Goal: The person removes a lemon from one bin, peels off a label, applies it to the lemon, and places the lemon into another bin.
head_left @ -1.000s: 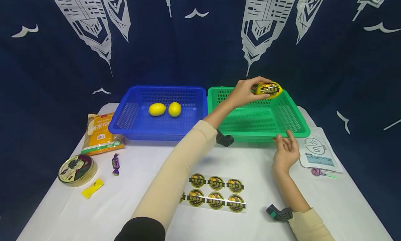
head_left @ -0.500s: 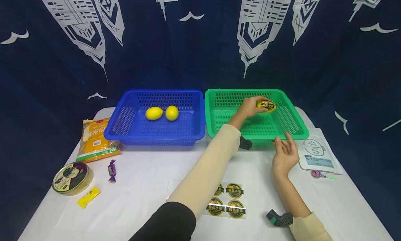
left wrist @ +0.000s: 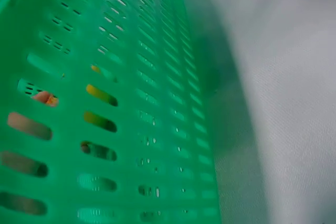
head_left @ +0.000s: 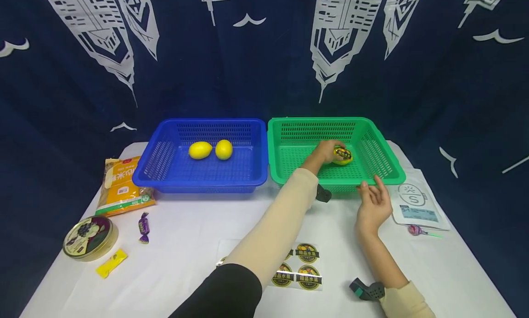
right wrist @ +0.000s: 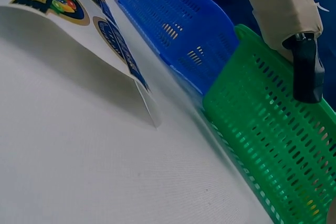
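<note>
Lemon (head_left: 342, 155), yellow with a round dark sticker on top, sits on the floor of the green basket (head_left: 384, 164), toward its middle. The basket stands on a table (head_left: 186, 244) under a white cloth, and behind the table hangs a dark blue curtain (head_left: 264, 56) printed with white towers and birds.

The left hand (head_left: 328, 151) reaches over the green basket's near wall and lies against the lemon's left side, its fingers curled round the fruit and holding it low on the mesh floor. In the left wrist view yellow shows through the slots of the basket wall (left wrist: 105, 103), with a bit of finger beside it.

The right hand (head_left: 373, 203) rests on the cloth just in front of the green basket's near rim, fingers loosely spread and pointing toward it, holding nothing; whether the fingertips touch the rim I cannot tell.

Left of the green basket, touching it, stands a blue basket (head_left: 159, 161) with two plain lemons (head_left: 211, 150) side by side. In front of the green basket lies a sticker sheet (head_left: 303, 265), partly under the left sleeve. Right of the green basket lie a white pouch (head_left: 417, 203) and a lollipop (head_left: 415, 229).
</note>
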`<action>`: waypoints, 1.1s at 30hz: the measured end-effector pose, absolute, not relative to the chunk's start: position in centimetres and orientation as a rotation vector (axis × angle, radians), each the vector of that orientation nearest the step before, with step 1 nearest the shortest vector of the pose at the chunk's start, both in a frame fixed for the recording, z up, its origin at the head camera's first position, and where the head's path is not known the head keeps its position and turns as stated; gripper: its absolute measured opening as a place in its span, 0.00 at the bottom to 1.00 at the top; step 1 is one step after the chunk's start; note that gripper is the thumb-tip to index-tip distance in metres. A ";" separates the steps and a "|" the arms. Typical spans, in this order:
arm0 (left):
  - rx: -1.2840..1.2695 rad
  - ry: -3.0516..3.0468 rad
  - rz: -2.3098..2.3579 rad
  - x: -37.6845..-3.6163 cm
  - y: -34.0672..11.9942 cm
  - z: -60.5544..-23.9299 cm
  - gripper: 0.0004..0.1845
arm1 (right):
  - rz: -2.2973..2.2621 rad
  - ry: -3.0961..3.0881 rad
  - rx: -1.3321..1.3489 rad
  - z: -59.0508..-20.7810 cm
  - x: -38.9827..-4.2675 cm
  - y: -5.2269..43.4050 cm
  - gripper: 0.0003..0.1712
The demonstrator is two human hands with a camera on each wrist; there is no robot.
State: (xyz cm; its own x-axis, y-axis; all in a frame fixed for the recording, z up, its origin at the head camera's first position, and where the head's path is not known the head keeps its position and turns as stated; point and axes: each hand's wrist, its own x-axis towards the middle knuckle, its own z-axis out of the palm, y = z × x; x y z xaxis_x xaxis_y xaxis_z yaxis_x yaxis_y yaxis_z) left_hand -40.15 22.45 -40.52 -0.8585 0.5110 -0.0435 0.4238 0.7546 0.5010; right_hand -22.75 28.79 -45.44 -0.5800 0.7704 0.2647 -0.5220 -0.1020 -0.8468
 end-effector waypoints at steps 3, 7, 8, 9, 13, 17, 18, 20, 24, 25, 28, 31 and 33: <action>0.756 2.743 0.690 -40.2 22.3 -40.5 0.24 | 1.825 -1.247 -0.309 -45.2 -22.6 28.7 0.26; 0.777 2.727 0.682 -40.3 21.8 -40.5 0.24 | 1.835 -1.261 -0.306 -44.5 -22.3 28.2 0.26; 0.790 2.717 0.676 -40.3 21.7 -40.5 0.25 | 1.834 -1.266 -0.303 -44.3 -22.2 28.1 0.26; 0.804 2.703 0.672 -40.4 21.5 -40.4 0.26 | 1.833 -1.269 -0.297 -44.2 -22.1 28.0 0.26; 0.934 2.632 0.643 -40.8 20.6 -39.9 0.29 | 1.803 -1.297 -0.280 -44.2 -22.1 28.0 0.26; 1.089 2.558 0.688 -40.9 18.8 -38.6 0.29 | 1.770 -1.313 -0.299 -45.0 -22.5 28.6 0.25; 1.129 2.548 0.716 -40.8 18.1 -38.1 0.29 | 1.765 -1.314 -0.307 -45.2 -22.5 28.7 0.25; 1.200 2.539 0.786 -40.1 16.3 -36.9 0.29 | 1.761 -1.316 -0.320 -45.6 -22.8 28.9 0.25; 1.292 2.523 1.010 -37.1 11.3 -34.2 0.27 | 1.749 -1.343 -0.342 -45.7 -22.9 28.9 0.24; 1.298 2.504 1.085 -36.2 9.7 -33.7 0.26 | 1.739 -1.356 -0.355 -45.6 -22.9 28.8 0.24; 1.307 2.436 1.324 -33.2 4.7 -32.7 0.22 | 1.698 -1.402 -0.395 -45.2 -22.8 28.5 0.22; 1.271 2.411 1.565 -30.1 -0.3 -32.9 0.19 | 1.650 -1.419 -0.413 -44.8 -22.6 28.3 0.19; 1.224 2.430 1.750 -28.4 -3.4 -33.7 0.17 | 1.645 -1.391 -0.368 -44.5 -22.6 27.9 0.16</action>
